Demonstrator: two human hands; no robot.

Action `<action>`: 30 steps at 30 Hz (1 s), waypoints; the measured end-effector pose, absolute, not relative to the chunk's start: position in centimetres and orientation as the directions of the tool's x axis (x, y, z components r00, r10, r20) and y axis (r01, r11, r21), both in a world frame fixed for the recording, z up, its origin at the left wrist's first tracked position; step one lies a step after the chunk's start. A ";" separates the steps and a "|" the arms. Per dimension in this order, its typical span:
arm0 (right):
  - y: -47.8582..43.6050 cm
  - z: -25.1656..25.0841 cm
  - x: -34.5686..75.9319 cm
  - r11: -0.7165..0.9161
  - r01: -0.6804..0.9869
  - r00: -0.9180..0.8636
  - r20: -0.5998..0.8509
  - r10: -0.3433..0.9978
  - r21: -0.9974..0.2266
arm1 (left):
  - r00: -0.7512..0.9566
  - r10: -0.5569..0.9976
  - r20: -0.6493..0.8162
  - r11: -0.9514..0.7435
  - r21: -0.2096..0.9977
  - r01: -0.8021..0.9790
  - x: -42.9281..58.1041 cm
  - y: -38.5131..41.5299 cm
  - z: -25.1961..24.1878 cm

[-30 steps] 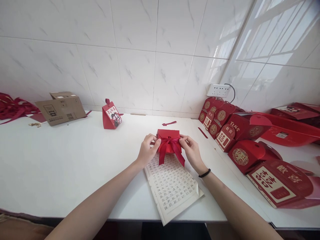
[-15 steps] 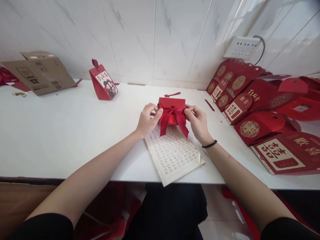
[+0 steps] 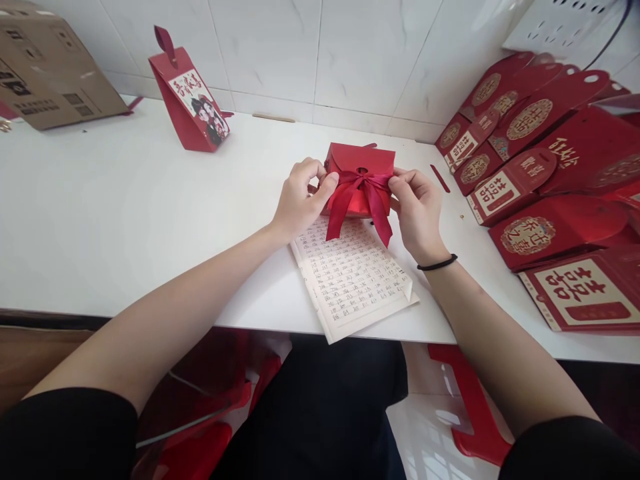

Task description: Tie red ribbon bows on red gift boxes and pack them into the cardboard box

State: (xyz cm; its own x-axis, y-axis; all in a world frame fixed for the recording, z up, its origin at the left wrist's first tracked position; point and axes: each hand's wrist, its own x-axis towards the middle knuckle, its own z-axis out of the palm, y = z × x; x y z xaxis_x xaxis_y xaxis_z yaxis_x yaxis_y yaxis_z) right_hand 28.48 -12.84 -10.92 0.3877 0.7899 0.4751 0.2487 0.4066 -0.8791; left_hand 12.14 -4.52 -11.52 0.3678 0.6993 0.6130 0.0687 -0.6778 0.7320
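Observation:
A small red gift box (image 3: pixel 359 165) with a rounded flap stands on the white table (image 3: pixel 125 220), at the far end of a sheet of gridded writing paper (image 3: pixel 355 277). A dark red ribbon bow (image 3: pixel 364 195) is tied across its front, its two tails hanging onto the paper. My left hand (image 3: pixel 300 200) pinches the bow's left loop at the box's left side. On the other side, my right hand (image 3: pixel 419 210), a black band on its wrist, pinches the right loop.
A red triangular gift box (image 3: pixel 189 100) with a picture stands at the back left, beside a flattened cardboard box (image 3: pixel 45 67). Several red printed boxes (image 3: pixel 540 167) lie stacked along the right. A tiled wall (image 3: pixel 320 60) backs the table. Red items lie on the floor below.
The camera has tilted down and closer, so the table edge and my lap show. Both hands stay on the bow; the box sits slightly more upright.

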 end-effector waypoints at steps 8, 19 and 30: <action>-12.9 -10.8 28.2 0.413 0.205 0.412 0.461 0.786 -0.887 | 0.376 0.694 0.614 -0.671 0.741 0.029 11.9 -4.9 -11.2; -12.5 -11.3 28.7 0.399 -0.018 0.399 0.359 0.844 -0.917 | 0.398 0.763 0.509 -0.543 0.839 -0.033 11.8 -4.7 -10.7; -12.5 -11.3 28.3 0.335 -0.125 0.404 0.261 0.877 -0.934 | 0.392 0.770 0.503 -0.549 0.836 0.007 11.6 -4.5 -11.2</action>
